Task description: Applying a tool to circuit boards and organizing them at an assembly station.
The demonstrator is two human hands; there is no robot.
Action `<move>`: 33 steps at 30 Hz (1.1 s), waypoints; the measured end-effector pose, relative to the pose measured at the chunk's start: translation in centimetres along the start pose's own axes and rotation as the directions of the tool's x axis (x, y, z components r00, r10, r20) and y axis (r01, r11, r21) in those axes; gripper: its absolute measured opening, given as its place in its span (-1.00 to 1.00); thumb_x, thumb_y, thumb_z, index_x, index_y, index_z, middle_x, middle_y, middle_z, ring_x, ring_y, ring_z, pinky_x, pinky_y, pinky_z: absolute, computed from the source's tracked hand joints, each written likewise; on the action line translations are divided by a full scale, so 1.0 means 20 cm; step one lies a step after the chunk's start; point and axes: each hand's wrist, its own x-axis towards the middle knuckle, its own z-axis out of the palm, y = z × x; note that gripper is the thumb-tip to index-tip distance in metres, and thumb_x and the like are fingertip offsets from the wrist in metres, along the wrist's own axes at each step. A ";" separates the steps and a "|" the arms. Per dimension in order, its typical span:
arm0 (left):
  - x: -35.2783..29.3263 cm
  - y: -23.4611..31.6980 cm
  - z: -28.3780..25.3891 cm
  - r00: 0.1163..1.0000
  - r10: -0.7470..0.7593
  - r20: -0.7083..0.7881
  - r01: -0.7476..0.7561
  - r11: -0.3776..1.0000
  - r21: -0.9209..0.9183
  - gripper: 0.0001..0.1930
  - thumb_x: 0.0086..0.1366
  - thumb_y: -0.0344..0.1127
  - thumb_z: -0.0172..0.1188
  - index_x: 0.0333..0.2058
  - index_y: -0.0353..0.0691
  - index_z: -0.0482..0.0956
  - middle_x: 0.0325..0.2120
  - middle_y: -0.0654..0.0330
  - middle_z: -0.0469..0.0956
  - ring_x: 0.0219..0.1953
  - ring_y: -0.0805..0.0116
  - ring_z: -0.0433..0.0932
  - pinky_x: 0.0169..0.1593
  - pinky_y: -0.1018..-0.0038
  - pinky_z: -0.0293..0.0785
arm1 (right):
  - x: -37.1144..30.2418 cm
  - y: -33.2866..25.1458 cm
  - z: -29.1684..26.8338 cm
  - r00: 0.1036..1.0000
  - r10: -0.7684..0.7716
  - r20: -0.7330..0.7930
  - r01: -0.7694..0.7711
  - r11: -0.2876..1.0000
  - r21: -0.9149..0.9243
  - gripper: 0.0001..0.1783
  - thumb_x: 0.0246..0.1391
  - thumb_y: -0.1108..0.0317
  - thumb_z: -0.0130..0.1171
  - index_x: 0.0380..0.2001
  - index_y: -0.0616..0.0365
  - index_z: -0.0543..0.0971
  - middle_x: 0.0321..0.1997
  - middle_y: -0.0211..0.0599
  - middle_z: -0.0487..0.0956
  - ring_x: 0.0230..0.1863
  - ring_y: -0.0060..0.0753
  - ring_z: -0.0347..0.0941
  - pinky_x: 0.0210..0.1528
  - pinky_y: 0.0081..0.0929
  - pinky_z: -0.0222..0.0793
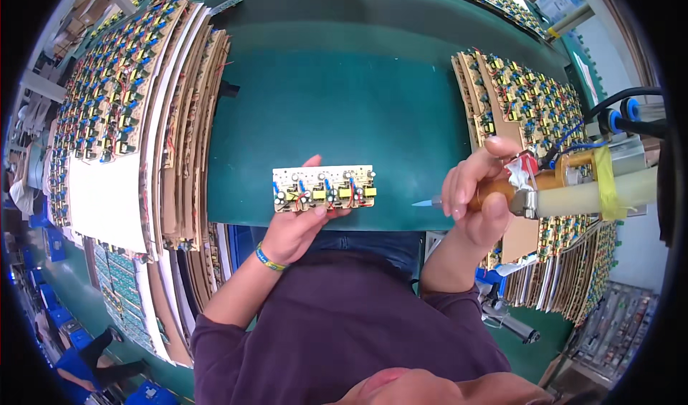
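Note:
My left hand (288,234) is closed on the near edge of a pale circuit board panel (324,175), its component side up. Yellow transformers, small cylindrical capacitors, blue parts and red wires stand on it in a row. To the right, my right hand (469,190) wraps round the brown grip of a glue dispenser (570,203), which has a long milky tube bound with yellow tape. Its pale blue tapered nozzle (425,203) points left toward the panel, with a gap between them. A red piece and a metal clamp sit beside my right fingers.
Layered stacks of boards and cardboard stand on the left (115,97) and on the right (537,104). A green work surface (344,97) lies between them. Black and blue hoses (623,115) run in from the right. More boards lie at the far edge (494,0).

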 end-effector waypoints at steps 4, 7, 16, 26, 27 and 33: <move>0.01 0.00 0.01 1.000 -0.019 -0.015 0.018 0.997 -0.073 -0.29 0.27 -0.51 -0.01 0.30 -0.07 -0.17 0.10 0.09 0.28 0.10 0.17 0.36 0.11 0.23 0.36 | 0.01 0.00 0.04 1.000 0.015 -0.002 -0.015 0.999 0.030 -0.37 0.12 0.10 0.10 0.10 0.27 0.18 -0.58 -0.38 0.35 -0.76 -0.65 0.22 -0.76 -0.68 0.20; 0.02 0.00 0.00 1.000 0.001 -0.026 -0.002 0.999 -0.040 -0.29 0.27 -0.53 -0.03 0.30 -0.06 -0.18 0.10 0.08 0.28 0.09 0.17 0.38 0.11 0.25 0.38 | 0.03 0.03 0.04 1.000 0.011 0.006 -0.011 1.000 0.027 -0.37 0.11 0.11 0.11 0.10 0.27 0.18 -0.58 -0.38 0.36 -0.75 -0.65 0.24 -0.76 -0.68 0.21; 0.06 0.00 -0.01 1.000 -0.006 -0.016 0.006 1.000 0.018 -0.25 0.24 -0.58 0.00 0.30 -0.09 -0.19 0.09 0.07 0.29 0.07 0.17 0.40 0.11 0.27 0.38 | 0.01 0.01 0.01 0.999 0.050 0.012 -0.050 0.998 0.024 -0.38 0.09 0.15 0.15 0.09 0.27 0.19 -0.58 -0.37 0.38 -0.75 -0.64 0.25 -0.76 -0.67 0.23; 0.09 -0.05 -0.01 0.998 0.058 0.010 -0.058 0.993 0.103 -0.18 0.18 -0.60 0.07 0.30 -0.17 -0.23 0.10 0.07 0.27 0.10 0.19 0.37 0.11 0.25 0.38 | 0.04 0.05 -0.01 0.999 0.021 0.041 -0.023 0.999 0.049 -0.39 0.13 0.12 0.07 0.10 0.29 0.19 -0.57 -0.41 0.34 -0.74 -0.67 0.21 -0.74 -0.71 0.18; 0.09 -0.05 -0.01 0.998 0.060 0.019 -0.062 0.990 0.124 -0.19 0.19 -0.60 0.06 0.30 -0.17 -0.22 0.10 0.07 0.27 0.10 0.19 0.37 0.11 0.26 0.38 | 0.07 0.06 -0.01 0.999 0.018 0.042 -0.020 0.999 0.040 -0.40 0.15 0.12 0.05 0.11 0.30 0.18 -0.58 -0.42 0.33 -0.74 -0.68 0.20 -0.74 -0.71 0.18; 0.06 -0.07 -0.02 1.000 0.022 0.021 -0.025 0.983 0.182 -0.23 0.21 -0.57 0.06 0.29 -0.20 -0.21 0.08 0.03 0.30 0.07 0.18 0.40 0.10 0.28 0.40 | 0.14 0.06 0.07 0.998 0.035 0.050 -0.038 0.997 0.068 -0.43 0.20 0.17 -0.05 0.15 0.29 0.14 -0.58 -0.42 0.32 -0.73 -0.66 0.18 -0.73 -0.67 0.20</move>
